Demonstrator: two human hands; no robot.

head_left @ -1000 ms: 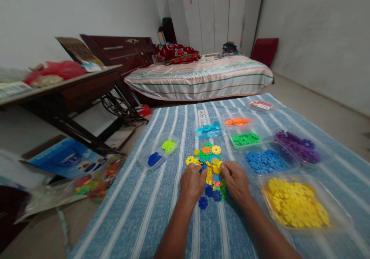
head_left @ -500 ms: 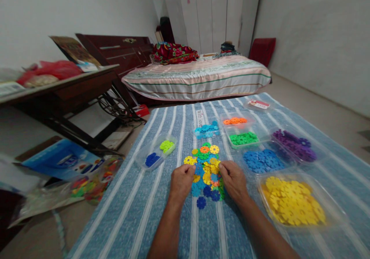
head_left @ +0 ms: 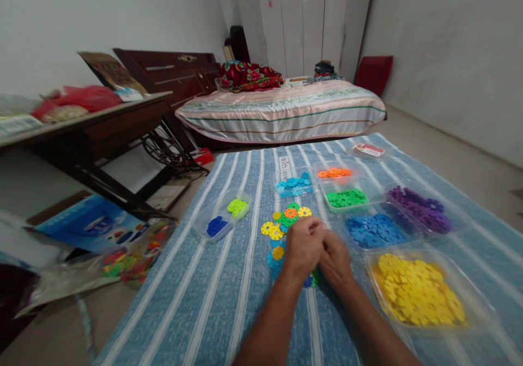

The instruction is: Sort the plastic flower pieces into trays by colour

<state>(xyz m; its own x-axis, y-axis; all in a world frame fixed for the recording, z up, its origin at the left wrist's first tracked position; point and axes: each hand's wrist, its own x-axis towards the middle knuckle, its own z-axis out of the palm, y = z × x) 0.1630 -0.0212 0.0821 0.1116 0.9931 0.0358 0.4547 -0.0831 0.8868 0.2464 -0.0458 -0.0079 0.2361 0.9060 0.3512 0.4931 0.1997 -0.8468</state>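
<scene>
Over the pile of mixed-colour, notched plastic discs [head_left: 290, 213], both my hands have come together. My left hand [head_left: 303, 246] is closed, its fingertips meeting those of the other hand. My right hand [head_left: 335, 258] is closed too, thumb side against the left. Whatever sits between the fingers is hidden. Yellow, orange, green and light blue discs show beyond and left of my hands; the rest of the pile lies beneath them. Right of my right hand stands a clear tub of blue discs [head_left: 373, 230], and nearer me one of yellow discs [head_left: 419, 290].
A clear divided tray [head_left: 201, 220] holds dark blue and lime discs at the left. Farther back are tubs of light blue [head_left: 294, 185], orange [head_left: 334, 173], green [head_left: 346, 198] and purple discs [head_left: 419, 208]. A striped cloth [head_left: 229, 300] covers the surface; a bed [head_left: 281, 115] stands beyond.
My left hand has moved right across the pile to meet my right hand, covering many discs. The right hand has shifted only slightly. The view has turned a little.
</scene>
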